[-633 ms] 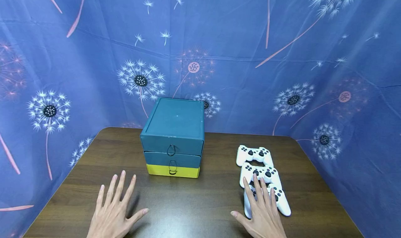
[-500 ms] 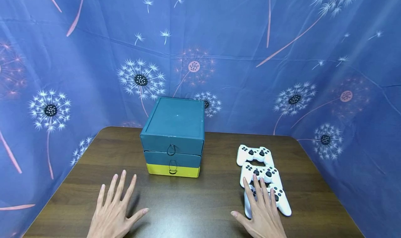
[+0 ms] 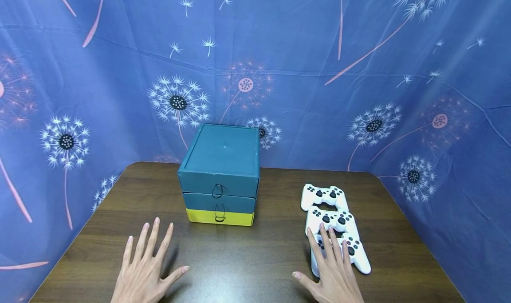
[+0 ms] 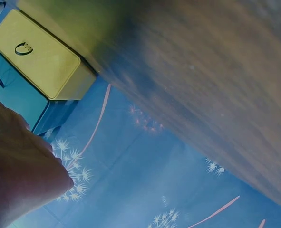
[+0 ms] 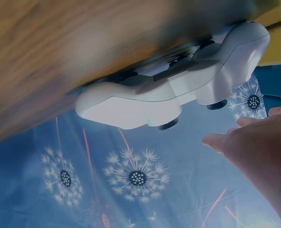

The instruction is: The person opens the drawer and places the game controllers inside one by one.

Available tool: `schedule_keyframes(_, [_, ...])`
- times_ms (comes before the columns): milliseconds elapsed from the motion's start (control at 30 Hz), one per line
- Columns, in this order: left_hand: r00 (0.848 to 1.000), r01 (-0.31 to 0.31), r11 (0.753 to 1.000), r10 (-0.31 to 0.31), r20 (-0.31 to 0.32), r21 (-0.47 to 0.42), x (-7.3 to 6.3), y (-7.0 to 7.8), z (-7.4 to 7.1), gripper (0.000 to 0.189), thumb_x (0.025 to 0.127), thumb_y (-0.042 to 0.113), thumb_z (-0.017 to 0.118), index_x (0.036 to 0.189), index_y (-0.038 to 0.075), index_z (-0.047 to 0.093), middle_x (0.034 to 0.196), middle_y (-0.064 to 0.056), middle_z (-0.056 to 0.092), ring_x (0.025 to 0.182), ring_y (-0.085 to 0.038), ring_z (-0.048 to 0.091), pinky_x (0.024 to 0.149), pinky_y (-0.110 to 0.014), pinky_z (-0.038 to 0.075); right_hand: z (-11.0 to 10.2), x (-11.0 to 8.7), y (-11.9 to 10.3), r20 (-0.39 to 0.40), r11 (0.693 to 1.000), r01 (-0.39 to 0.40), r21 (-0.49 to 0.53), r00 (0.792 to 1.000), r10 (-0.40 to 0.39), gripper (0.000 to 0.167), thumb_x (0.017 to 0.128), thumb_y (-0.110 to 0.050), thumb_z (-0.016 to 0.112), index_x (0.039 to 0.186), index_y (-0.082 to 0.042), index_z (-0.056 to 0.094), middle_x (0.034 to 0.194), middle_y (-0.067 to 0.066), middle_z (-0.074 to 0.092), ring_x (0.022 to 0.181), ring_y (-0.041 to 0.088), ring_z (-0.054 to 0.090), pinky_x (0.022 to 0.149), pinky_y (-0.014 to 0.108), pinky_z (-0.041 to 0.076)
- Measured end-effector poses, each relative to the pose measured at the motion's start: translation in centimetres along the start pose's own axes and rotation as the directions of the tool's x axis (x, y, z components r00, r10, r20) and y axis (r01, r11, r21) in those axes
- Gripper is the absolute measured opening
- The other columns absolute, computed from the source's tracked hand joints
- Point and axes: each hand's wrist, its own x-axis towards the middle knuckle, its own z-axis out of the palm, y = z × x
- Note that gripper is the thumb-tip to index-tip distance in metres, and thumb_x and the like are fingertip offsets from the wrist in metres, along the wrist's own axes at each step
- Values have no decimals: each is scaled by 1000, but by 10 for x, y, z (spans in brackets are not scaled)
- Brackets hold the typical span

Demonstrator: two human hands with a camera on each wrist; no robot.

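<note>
My left hand [image 3: 143, 267] is spread with straight fingers over the near left of the table and holds nothing. My right hand [image 3: 333, 269] is spread the same way, its fingers overlapping the nearest white game controller [image 3: 361, 256] in the head view. Behind that one lie a middle controller [image 3: 315, 223] and a far controller [image 3: 307, 198], all in a column. In the right wrist view, the white controller [image 5: 126, 111] shows its thumbsticks, with the hand [image 5: 259, 147] apart from it. A small drawer box [image 3: 223, 152], two teal tiers over a yellow drawer [image 3: 235, 218], stands back from my left hand.
The brown wooden table [image 3: 275, 249] has rounded far corners. A blue cloth [image 3: 295, 99] with dandelion prints hangs behind it and along both sides. Thin dark loop pulls [image 3: 218, 190] hang on the drawer fronts.
My right hand has shifted very slightly left. The left hand, the drawer box and the controllers stay where they were, apart from a slight camera shift.
</note>
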Motion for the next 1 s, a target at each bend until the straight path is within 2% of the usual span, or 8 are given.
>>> schedule_keyframes(267, [999,-18,1000,17,-41,-25,2,-1,-2,103,89,84,49,168,25,16,174,-10,6,155,-37,13,125,-58,-2,-5,3,-6,-80,996,83,-17,993,-84,102,85,-70,68,166,-26,24,169,16,21,150,44,21,115,71,21])
schedule_keyframes(467, [995,-30,996,21,-97,-87,9,-1,-7,95,95,78,46,166,19,26,167,-20,25,147,-43,27,126,-52,1,-11,8,-15,-168,979,199,44,967,-190,99,85,-60,76,164,-22,30,164,13,32,146,38,28,107,68,33])
schedule_keyframes(567, [996,-16,989,4,-84,-147,14,1,-12,94,95,69,58,166,19,24,163,-23,32,144,-44,32,127,-48,4,-12,10,-19,-223,948,304,92,935,-278,94,83,-49,82,161,-18,39,159,10,40,141,34,36,102,61,40])
schedule_keyframes(633, [996,-9,980,-8,-87,-197,18,1,-15,95,94,61,67,166,18,25,161,-23,35,142,-45,36,124,-55,16,-13,12,-24,-241,923,364,127,914,-327,91,82,-43,85,159,-18,43,155,6,45,138,29,42,101,53,43])
schedule_keyframes(733, [995,-4,961,-24,-100,-278,24,0,-18,93,92,48,76,165,17,27,158,-21,41,137,-45,42,110,-63,34,-14,16,-31,-243,895,415,165,896,-371,85,83,-39,86,156,-20,47,147,-2,52,130,19,49,99,43,47])
schedule_keyframes(833, [993,-5,937,-37,-115,-349,30,-2,-18,90,91,35,81,164,17,31,154,-19,46,133,-43,47,100,-64,41,-14,21,-39,-248,864,451,222,883,-397,78,84,-36,85,153,-21,51,138,-9,58,121,12,55,93,38,52])
schedule_keyframes(900, [991,3,922,-54,-121,-387,34,-4,-17,90,90,28,82,164,21,32,152,-17,49,132,-40,49,100,-62,42,-12,25,-45,-261,837,479,264,871,-416,72,88,-36,83,151,-21,53,132,-10,61,117,10,57,89,37,55])
schedule_keyframes(1000, [985,-13,903,-63,-162,-429,40,-6,-13,86,90,19,82,163,22,36,149,-15,53,131,-38,52,112,-44,40,-9,32,-52,-290,787,525,324,847,-445,62,94,-36,77,150,-19,54,127,-10,65,111,10,60,85,37,56])
